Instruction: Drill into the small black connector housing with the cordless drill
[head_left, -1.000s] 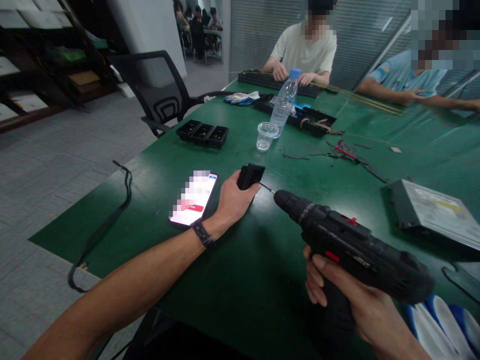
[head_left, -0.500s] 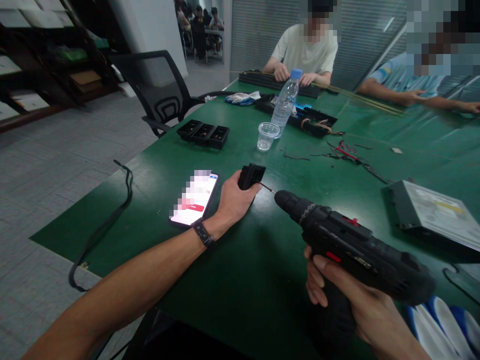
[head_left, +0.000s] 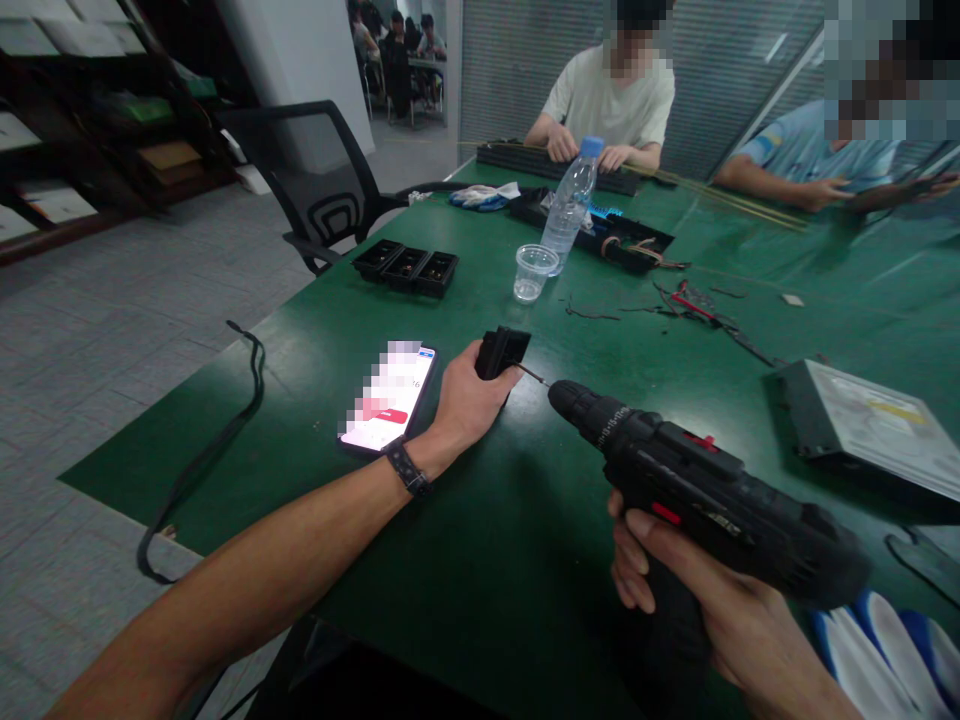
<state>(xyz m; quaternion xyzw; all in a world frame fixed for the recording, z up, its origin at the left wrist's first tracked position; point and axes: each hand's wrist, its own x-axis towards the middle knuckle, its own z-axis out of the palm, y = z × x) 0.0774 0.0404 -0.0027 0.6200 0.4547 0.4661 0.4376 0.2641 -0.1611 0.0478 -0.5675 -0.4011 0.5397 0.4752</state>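
My left hand [head_left: 472, 400] is closed around a small black plastic part [head_left: 501, 352] above the green table [head_left: 480, 560]. What the part is, I cannot make out. My right hand [head_left: 697, 590] grips the handle of a black cordless drill [head_left: 697, 490], its forefinger side near the red switch. The drill's long thin bit [head_left: 532, 374] points left, with its tip at the black part beside my left thumb. Whether the tip sits in a screw is too small to see. A lit phone [head_left: 386, 400] lies just left of my left hand.
Black trays of small parts [head_left: 405, 268], a plastic cup [head_left: 529, 275] and a water bottle [head_left: 571, 205] stand farther back. A metal box [head_left: 877, 430] lies at right, above blue-white gloves [head_left: 885, 650]. A black strap [head_left: 217, 440] hangs over the left edge. Two people sit across.
Both my hands, the black part and the drill stay practically in place. At the far right, the seated person's hand has shifted slightly, and a dark object shows there.
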